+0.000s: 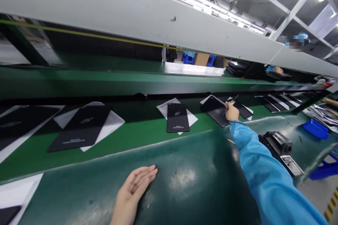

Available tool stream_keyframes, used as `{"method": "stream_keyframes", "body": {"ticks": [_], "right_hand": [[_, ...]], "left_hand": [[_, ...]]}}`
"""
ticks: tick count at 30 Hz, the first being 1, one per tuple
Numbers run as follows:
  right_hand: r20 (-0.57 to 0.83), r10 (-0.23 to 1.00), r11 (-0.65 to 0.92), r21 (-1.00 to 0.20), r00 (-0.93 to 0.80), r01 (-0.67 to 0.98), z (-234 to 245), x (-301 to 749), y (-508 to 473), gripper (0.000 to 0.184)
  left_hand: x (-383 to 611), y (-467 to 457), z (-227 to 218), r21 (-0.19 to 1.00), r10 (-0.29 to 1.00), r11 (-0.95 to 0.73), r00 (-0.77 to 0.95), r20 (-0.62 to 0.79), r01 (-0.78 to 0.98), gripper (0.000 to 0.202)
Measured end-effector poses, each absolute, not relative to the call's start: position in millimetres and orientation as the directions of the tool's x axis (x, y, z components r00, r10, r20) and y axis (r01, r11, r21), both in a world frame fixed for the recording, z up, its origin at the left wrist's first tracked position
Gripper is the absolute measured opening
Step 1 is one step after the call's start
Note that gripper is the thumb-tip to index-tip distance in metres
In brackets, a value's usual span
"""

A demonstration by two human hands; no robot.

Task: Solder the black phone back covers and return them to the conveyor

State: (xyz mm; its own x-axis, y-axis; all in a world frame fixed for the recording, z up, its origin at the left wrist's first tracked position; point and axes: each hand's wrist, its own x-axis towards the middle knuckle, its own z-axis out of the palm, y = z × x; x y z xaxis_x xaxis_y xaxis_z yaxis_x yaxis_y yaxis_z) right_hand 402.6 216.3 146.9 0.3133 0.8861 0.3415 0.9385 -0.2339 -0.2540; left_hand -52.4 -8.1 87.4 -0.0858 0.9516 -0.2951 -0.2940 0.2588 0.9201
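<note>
My left hand [134,186] lies open and flat on the dark green bench top [185,168], fingers stretched out, holding nothing. My right hand [231,111], on a blue-sleeved arm reaching far forward, is closed on a thin dark pen-like tool [230,104] and rests on a black panel [216,110] on the green conveyor belt [142,130]. Another black panel [177,117] on a white sheet lies to its left, and a further one [81,128] sits further left.
More black panels on white sheets line the belt to the right [274,102] and far left [18,123]. A black device [280,146] sits on the bench by my right arm. A blue tray [315,128] stands far right. A grey overhead beam [158,21] spans above. Another person's hand [277,69] shows beyond the belt.
</note>
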Motion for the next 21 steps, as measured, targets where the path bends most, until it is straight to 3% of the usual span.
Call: {"method": "stream_keyframes", "body": {"ticks": [5,12,17,21], "right_hand": [[0.264,0.936,-0.196,-0.158,0.233,0.968,112.4,376.0,219.1,0.027],[0.275,0.956,-0.075,-0.096,0.099,0.993,80.2,318.9,207.7,0.028],[0.333,0.923,-0.17,-0.101,0.194,0.98,102.0,356.5,211.2,0.03],[0.253,0.921,-0.277,-0.11,0.296,0.955,116.1,420.4,201.2,0.045]], "left_hand": [[-56.3,-8.2,87.2,0.927,0.949,0.24,-0.132,-0.287,-0.29,0.047],[-70.3,-7.6,82.9,0.924,0.947,0.276,-0.089,-0.308,-0.265,0.05],[-77.8,-6.0,78.2,0.916,0.942,0.289,-0.085,-0.323,-0.279,0.051],[-77.9,-6.6,80.1,0.921,0.949,0.275,-0.078,-0.307,-0.277,0.049]]}}
